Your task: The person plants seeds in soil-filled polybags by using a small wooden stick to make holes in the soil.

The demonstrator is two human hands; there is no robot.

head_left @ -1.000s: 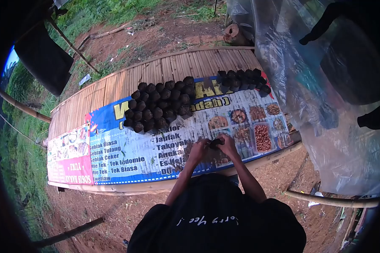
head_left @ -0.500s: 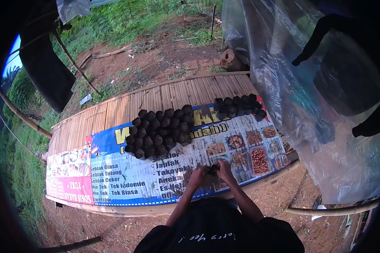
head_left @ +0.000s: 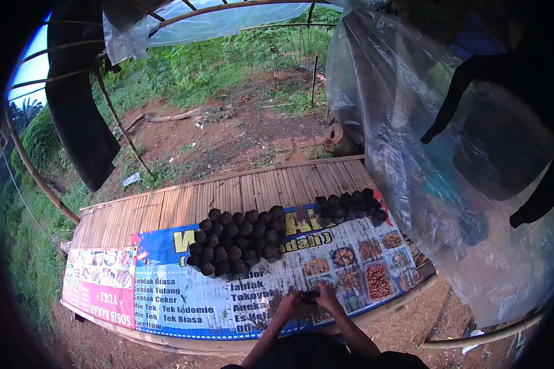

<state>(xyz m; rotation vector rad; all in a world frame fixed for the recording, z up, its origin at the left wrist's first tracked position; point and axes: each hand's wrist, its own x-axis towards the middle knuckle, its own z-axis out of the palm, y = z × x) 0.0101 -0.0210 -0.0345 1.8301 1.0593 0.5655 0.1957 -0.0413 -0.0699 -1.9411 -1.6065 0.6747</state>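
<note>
My left hand point(head_left: 290, 303) and my right hand point(head_left: 326, 296) meet over the near edge of a printed banner point(head_left: 166, 269). Between their fingers is a small black planting bag point(head_left: 311, 296), mostly hidden by the fingers. Both hands are closed around it. Beyond them, a large cluster of similar black bags point(head_left: 237, 241) stands packed together on the banner, their tops dark as if filled with soil. Farther right sits a smaller group of black bags point(head_left: 348, 206).
The banner covers a bamboo slat table point(head_left: 166, 206). Clear plastic sheeting point(head_left: 406, 178) hangs along the right side, with dark cloth point(head_left: 498, 135) near it. Bamboo poles point(head_left: 120, 120) and a dark hanging sheet point(head_left: 77, 117) stand at left. A log point(head_left: 340, 140) lies behind the table.
The camera has tilted up, so the table and hands appear lower and more of the garden shows. Both hands still hold the small black bag at the same part of the banner.
</note>
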